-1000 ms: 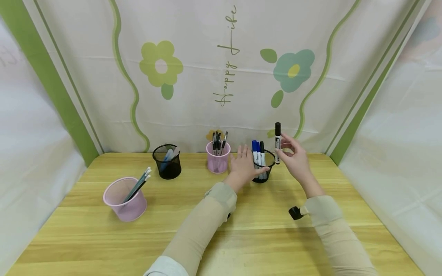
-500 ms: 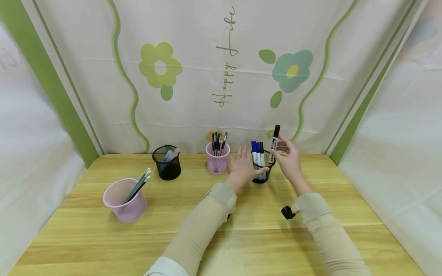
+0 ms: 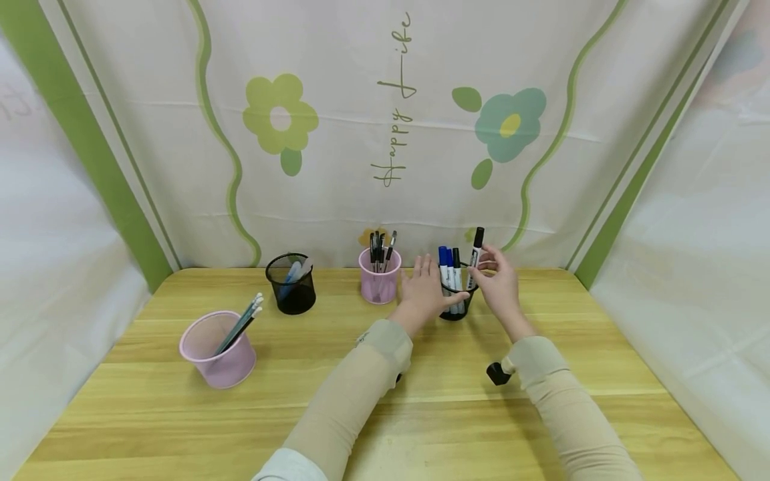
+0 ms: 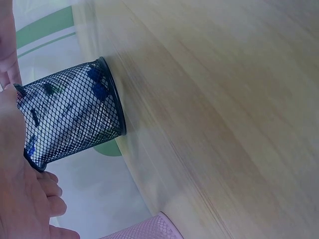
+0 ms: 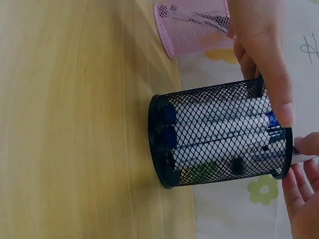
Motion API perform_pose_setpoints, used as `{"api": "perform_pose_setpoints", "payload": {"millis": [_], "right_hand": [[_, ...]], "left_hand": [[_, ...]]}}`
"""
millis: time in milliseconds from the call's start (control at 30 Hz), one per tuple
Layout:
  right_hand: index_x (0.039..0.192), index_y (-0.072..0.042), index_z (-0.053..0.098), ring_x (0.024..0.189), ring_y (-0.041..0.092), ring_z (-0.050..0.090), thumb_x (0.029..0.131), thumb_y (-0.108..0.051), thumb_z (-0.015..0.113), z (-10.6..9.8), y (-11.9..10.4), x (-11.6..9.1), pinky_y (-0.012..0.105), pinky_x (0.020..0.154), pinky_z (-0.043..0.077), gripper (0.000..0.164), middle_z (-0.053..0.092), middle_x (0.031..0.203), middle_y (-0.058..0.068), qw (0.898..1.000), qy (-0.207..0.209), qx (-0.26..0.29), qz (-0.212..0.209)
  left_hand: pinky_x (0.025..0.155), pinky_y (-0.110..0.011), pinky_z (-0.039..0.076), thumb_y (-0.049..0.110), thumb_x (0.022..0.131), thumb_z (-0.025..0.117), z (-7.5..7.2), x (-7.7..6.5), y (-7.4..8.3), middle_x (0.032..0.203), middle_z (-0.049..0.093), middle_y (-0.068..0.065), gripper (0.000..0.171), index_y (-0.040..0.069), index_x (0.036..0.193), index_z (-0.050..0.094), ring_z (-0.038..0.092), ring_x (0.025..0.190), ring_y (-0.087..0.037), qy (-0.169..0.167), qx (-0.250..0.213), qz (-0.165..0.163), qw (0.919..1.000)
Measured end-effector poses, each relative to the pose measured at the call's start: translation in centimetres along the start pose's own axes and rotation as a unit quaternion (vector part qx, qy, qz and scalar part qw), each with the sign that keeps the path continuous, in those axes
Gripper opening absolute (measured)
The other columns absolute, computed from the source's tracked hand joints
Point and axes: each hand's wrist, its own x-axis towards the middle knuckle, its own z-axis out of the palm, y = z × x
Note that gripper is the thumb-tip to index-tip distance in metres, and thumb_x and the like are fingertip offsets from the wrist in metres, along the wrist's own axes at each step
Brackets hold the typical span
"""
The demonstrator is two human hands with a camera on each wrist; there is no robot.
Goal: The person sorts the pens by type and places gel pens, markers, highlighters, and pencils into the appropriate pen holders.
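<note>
My left hand [image 3: 421, 295] holds the black mesh pen holder [image 3: 452, 315] by its left side, thumb across the front of the rim. Inside this holder stand blue-capped markers [image 3: 446, 260] and a black-capped marker [image 3: 456, 262]. Between thumb and fingers, my right hand [image 3: 500, 284] pinches another black-capped marker [image 3: 478, 242], slightly tilted at the right of the rim. In the right wrist view, its lower end shows through the mesh [image 5: 219, 134], inside the holder. The left wrist view shows the holder [image 4: 75, 109] standing on the table.
A pink mesh holder [image 3: 379, 291] with several black pens stands left of my left hand. Farther left are a black mesh holder [image 3: 296, 299] with blue and pale items and a pink holder [image 3: 225, 367] with pencils [image 3: 240, 324]. A printed curtain [image 3: 337, 194] rises behind the wooden table [image 3: 433, 434].
My right hand has moved left and down, bringing the marker from beside the black holder into it. My left hand stays in place on the holder.
</note>
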Motion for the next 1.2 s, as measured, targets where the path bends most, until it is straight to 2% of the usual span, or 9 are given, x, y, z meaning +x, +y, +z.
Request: {"api": "perform_pose_setpoints", "payload": {"millis": [133,400,467,633,733,933,1200], "right_hand": [[0.148,0.0,0.05,0.107,0.026,0.06,0.096,0.0,0.069,0.01,0.09,-0.02,0.026,0.094,0.053,0.055,0.058,0.123,0.019,1.0,0.006,-0.016,-0.004],[0.138,0.003,0.06,0.106,0.032,0.063,0.095,0.003,0.069,0.19,0.15,0.21,0.014,0.086,0.05,0.044,0.058,0.12,0.022,0.999,0.006,-0.029,-0.017],[0.137,0.002,0.061,0.106,0.032,0.063,0.095,0.002,0.069,0.21,0.17,0.24,0.018,0.088,0.051,0.042,0.059,0.12,0.021,0.999,0.002,-0.034,-0.02],[0.135,0.003,0.061,0.107,0.034,0.063,0.097,0.001,0.067,0.11,0.3,0.33,0.041,0.096,0.054,0.039,0.059,0.119,0.022,0.998,-0.011,-0.05,-0.022],[0.134,0.004,0.061,0.108,0.035,0.063,0.097,0.001,0.066,0.01,0.3,0.31,0.048,0.098,0.053,0.037,0.058,0.12,0.023,0.998,-0.018,-0.053,-0.02],[0.134,0.006,0.06,0.108,0.036,0.062,0.098,0.001,0.065,-0.13,0.03,0.29,0.05,0.098,0.052,0.037,0.058,0.121,0.023,0.998,-0.027,-0.057,-0.02],[0.134,0.006,0.06,0.109,0.037,0.062,0.098,0.002,0.063,-0.14,-0.04,0.38,0.05,0.098,0.052,0.036,0.058,0.121,0.023,0.997,-0.041,-0.062,-0.023]], "left_hand": [[0.121,-0.057,0.02,0.092,0.085,0.028,-0.03,-0.07,0.1,0.17,0.017,-0.009,0.115,0.008,0.164,0.021,0.012,0.156,-0.028,0.001,0.005,0.003,1.0],[0.121,-0.057,0.022,0.092,0.085,0.027,0.05,0.11,0.1,0.17,0.018,-0.009,0.116,0.008,0.164,0.022,0.013,0.156,-0.028,0.003,0.005,0.003,1.0],[0.121,-0.057,0.022,0.092,0.084,0.027,0.14,0.19,0.07,0.17,0.018,-0.009,0.116,0.008,0.164,0.021,0.013,0.156,-0.028,0.001,0.001,0.003,1.0],[0.121,-0.056,0.022,0.093,0.083,0.028,0.2,0.29,0.03,0.17,0.016,-0.01,0.118,0.007,0.164,0.019,0.012,0.156,-0.028,-0.005,-0.017,0.002,0.9998],[0.121,-0.056,0.021,0.092,0.083,0.029,0.17,0.34,0.04,0.17,0.015,-0.011,0.119,0.006,0.165,0.017,0.012,0.156,-0.029,-0.01,-0.026,0.003,0.9996],[0.122,-0.055,0.02,0.091,0.084,0.034,-0.37,0.26,0.12,0.171,0.012,-0.01,0.119,0.007,0.165,0.011,0.009,0.156,-0.028,-0.028,-0.05,0.0,0.9984],[0.12,-0.051,0.028,0.086,0.087,0.042,-0.8,-0.08,0.12,0.171,0.01,-0.01,0.118,0.007,0.165,0.004,0.014,0.156,-0.03,-0.04,-0.106,-0.002,0.9936]]}}
